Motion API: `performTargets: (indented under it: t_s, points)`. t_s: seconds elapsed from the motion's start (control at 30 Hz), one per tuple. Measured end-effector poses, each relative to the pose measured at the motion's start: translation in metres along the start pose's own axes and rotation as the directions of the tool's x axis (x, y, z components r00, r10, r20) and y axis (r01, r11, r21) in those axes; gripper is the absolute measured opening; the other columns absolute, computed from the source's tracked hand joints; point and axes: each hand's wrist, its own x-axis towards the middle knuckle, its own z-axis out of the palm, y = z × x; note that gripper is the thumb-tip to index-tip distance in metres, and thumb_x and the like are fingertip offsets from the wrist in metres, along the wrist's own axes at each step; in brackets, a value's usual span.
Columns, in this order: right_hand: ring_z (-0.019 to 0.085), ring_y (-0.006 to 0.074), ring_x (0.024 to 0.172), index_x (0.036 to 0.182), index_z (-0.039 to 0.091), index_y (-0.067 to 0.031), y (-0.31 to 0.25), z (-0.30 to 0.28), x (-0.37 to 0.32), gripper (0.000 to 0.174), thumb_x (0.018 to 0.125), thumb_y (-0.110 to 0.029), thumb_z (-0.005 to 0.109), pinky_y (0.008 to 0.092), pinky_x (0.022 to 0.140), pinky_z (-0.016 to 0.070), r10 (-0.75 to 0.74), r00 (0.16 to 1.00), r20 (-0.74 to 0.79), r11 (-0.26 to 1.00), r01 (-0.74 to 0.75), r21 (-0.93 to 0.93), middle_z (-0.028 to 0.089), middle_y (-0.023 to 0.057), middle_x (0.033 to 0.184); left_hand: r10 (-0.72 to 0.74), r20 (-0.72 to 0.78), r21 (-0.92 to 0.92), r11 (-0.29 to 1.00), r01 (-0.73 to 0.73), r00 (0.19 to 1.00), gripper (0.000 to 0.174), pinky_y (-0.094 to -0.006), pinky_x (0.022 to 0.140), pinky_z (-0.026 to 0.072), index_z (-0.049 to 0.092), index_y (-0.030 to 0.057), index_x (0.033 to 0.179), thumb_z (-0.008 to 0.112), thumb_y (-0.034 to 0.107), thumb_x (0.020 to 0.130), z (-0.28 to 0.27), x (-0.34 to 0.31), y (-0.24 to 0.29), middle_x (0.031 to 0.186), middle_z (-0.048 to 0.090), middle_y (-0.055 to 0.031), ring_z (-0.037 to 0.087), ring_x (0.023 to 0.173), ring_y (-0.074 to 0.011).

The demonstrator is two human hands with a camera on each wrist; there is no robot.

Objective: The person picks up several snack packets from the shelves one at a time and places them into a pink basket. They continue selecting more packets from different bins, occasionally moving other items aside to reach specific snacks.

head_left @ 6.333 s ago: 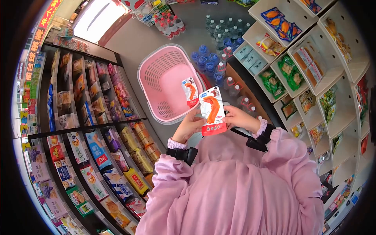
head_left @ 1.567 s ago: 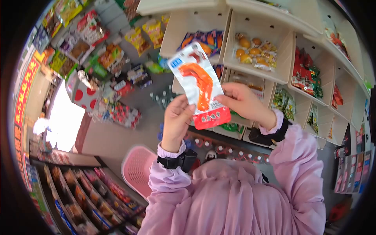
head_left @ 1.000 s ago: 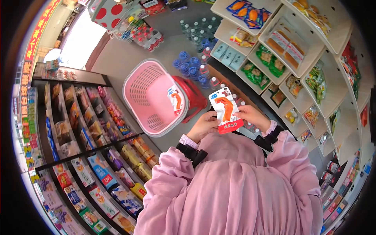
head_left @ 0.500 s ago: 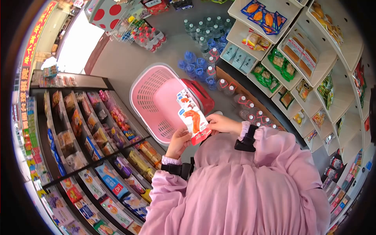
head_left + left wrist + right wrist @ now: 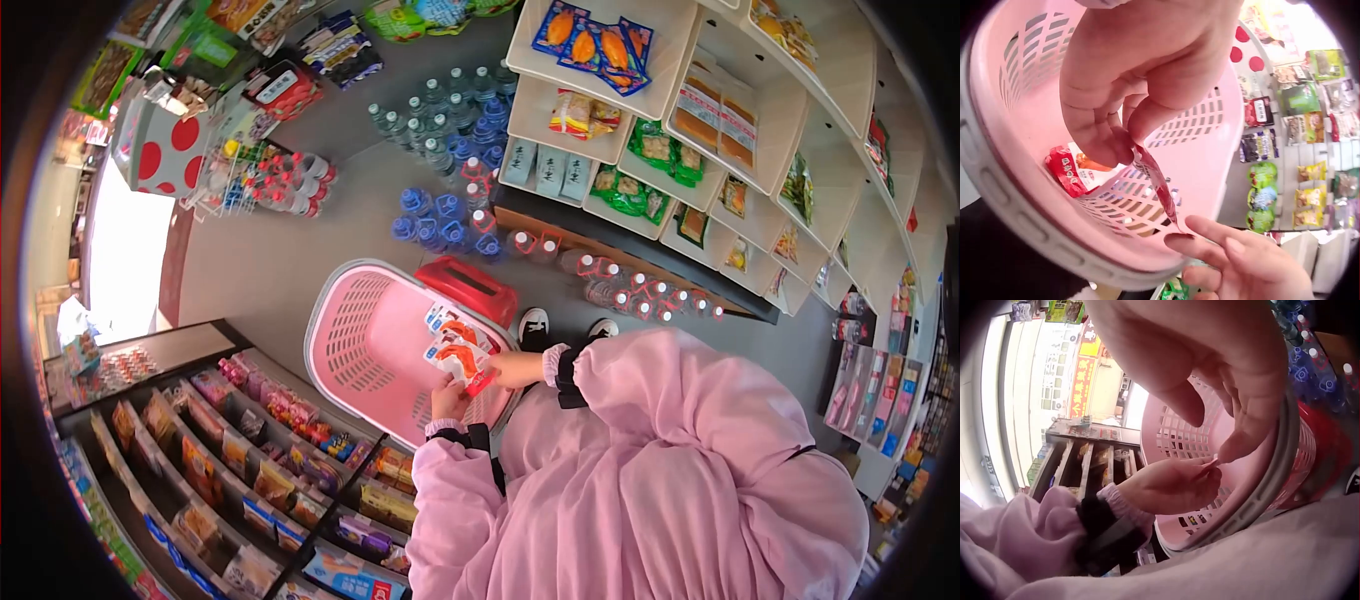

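Over the pink basket (image 5: pixel 325 345), my left hand (image 5: pixel 449 399) pinches a white-and-red snack packet (image 5: pixel 458 362). The left wrist view has that packet (image 5: pixel 1157 181) nearly edge-on between thumb and fingers of the left hand (image 5: pixel 1141 69). The right hand (image 5: pixel 518 369) is at its other end; its fingers (image 5: pixel 1210 250) are spread and loosely extended, the tips at the packet's edge. A similar packet (image 5: pixel 1072 172) lies inside the basket. In the right wrist view, the right thumb stands apart from the fingers, beside the left hand (image 5: pixel 1169 487).
A red basket (image 5: pixel 468 290) stands beside the pink one. Bottles (image 5: pixel 440 225) are grouped on the floor beyond, near stepped white bins (image 5: pixel 600 130) of packaged food. A dark snack shelf (image 5: pixel 220 460) runs along the left. Two shoes (image 5: pixel 534 328) show near the baskets.
Both hands have moved left and down with the packet, further over the pink basket. My right hand has loosened from its grip on the packet. The head view has shifted.
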Motion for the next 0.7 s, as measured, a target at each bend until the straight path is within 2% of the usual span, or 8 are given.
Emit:
performTargets:
  t_s: [0.13, 0.17, 0.3, 0.4, 0.47, 0.53, 0.6, 0.7]
  points:
    - [0.059, 0.0211, 0.079, 0.1, 0.051, 0.0036, 0.012, -0.015, -0.012, 0.029, 0.077, -0.015, 0.051, 0.031, 0.069, 0.0459, -0.167, 0.984, -0.061, 0.977, 0.157, -0.145, 0.059, 0.0144, 0.087, 0.071, -0.059, 0.011, 0.997, -0.07, 0.996, 0.051, -0.0447, 0.077, 0.0466, 0.024, 0.0004, 0.126, 0.039, -0.009, 0.078, 0.002, 0.048, -0.007, 0.099, 0.049, -0.0158, 0.053, 0.089, -0.0309]
    - [0.058, 0.0186, 0.078, 0.098, 0.052, 0.0029, 0.013, -0.023, -0.02, 0.027, 0.078, -0.014, 0.051, 0.0296, 0.069, 0.0451, -0.18, 0.981, -0.074, 0.976, 0.169, -0.136, 0.059, 0.0124, 0.085, 0.094, -0.081, 0.022, 0.995, -0.092, 0.992, 0.051, -0.0483, 0.081, 0.0451, 0.026, -0.0034, 0.124, 0.037, -0.012, 0.076, 0.004, 0.055, -0.006, 0.102, 0.048, -0.0202, 0.052, 0.093, -0.0364]
    - [0.054, 0.0141, 0.07, 0.097, 0.052, 0.0023, 0.003, -0.055, -0.06, 0.024, 0.079, -0.013, 0.049, 0.0272, 0.066, 0.0444, -0.019, 0.991, -0.129, 0.998, 0.027, 0.058, 0.057, 0.0077, 0.081, 0.058, 0.006, -0.035, 0.998, -0.058, 0.998, 0.054, -0.0496, 0.082, 0.0444, 0.026, -0.0098, 0.122, 0.032, -0.018, 0.069, 0.009, 0.07, -0.001, 0.111, 0.044, -0.0261, 0.05, 0.098, -0.0402]
    - [0.056, 0.0156, 0.063, 0.091, 0.055, 0.0016, 0.014, -0.072, -0.086, 0.021, 0.076, -0.013, 0.051, 0.0292, 0.059, 0.0449, -0.136, 0.94, -0.314, 0.989, 0.147, 0.012, 0.059, 0.008, 0.076, -0.008, -0.059, 0.087, 0.996, 0.013, 0.998, 0.056, -0.0451, 0.077, 0.0478, 0.03, -0.0019, 0.124, 0.036, -0.017, 0.07, 0.029, 0.051, 0.011, 0.111, 0.046, -0.0207, 0.052, 0.094, -0.0372]
    - [0.055, 0.0153, 0.065, 0.092, 0.055, 0.0008, 0.013, -0.081, -0.108, 0.022, 0.076, -0.013, 0.051, 0.0289, 0.062, 0.0445, -0.133, 0.923, -0.362, 0.988, 0.152, 0.024, 0.059, 0.0081, 0.076, 0.003, 0.054, 0.127, 0.992, -0.009, 0.999, 0.055, -0.0446, 0.073, 0.0461, 0.033, 0.0032, 0.124, 0.042, -0.011, 0.072, 0.007, 0.077, 0.0, 0.107, 0.048, -0.0154, 0.052, 0.09, -0.0316]
    - [0.056, 0.0167, 0.068, 0.092, 0.056, 0.0003, 0.011, -0.087, -0.124, 0.022, 0.076, -0.014, 0.051, 0.0297, 0.064, 0.0448, -0.097, 0.925, -0.368, 0.994, 0.109, 0.012, 0.059, 0.0089, 0.078, 0.056, -0.141, 0.528, 0.849, 0.028, 0.988, 0.05, -0.0449, 0.072, 0.0421, 0.038, 0.0046, 0.121, 0.047, -0.004, 0.073, 0.02, 0.057, 0.009, 0.1, 0.05, -0.0118, 0.049, 0.088, -0.0259]
    - [0.057, 0.0146, 0.075, 0.1, 0.053, -0.0008, 0.008, -0.094, -0.144, 0.025, 0.081, -0.017, 0.05, 0.028, 0.071, 0.0444, -0.193, 0.909, -0.37, 0.979, 0.155, -0.129, 0.059, 0.0086, 0.089, 0.13, -0.073, 0.576, 0.815, -0.065, 0.989, 0.048, -0.044, 0.071, 0.0387, 0.041, 0.0058, 0.119, 0.05, 0.002, 0.073, 0.015, 0.058, 0.013, 0.094, 0.051, -0.0099, 0.046, 0.086, -0.0228]
    - [0.055, 0.0163, 0.086, 0.101, 0.053, -0.002, 0.013, -0.105, -0.167, 0.027, 0.082, -0.02, 0.051, 0.0288, 0.076, 0.0431, -0.197, 0.917, -0.346, 0.98, 0.173, -0.099, 0.058, 0.0081, 0.094, 0.35, -0.105, 0.52, 0.817, -0.249, 0.931, 0.045, -0.0422, 0.068, 0.0398, 0.044, 0.0046, 0.116, 0.048, 0.001, 0.071, 0.022, 0.048, 0.024, 0.091, 0.052, -0.0086, 0.048, 0.082, -0.022]
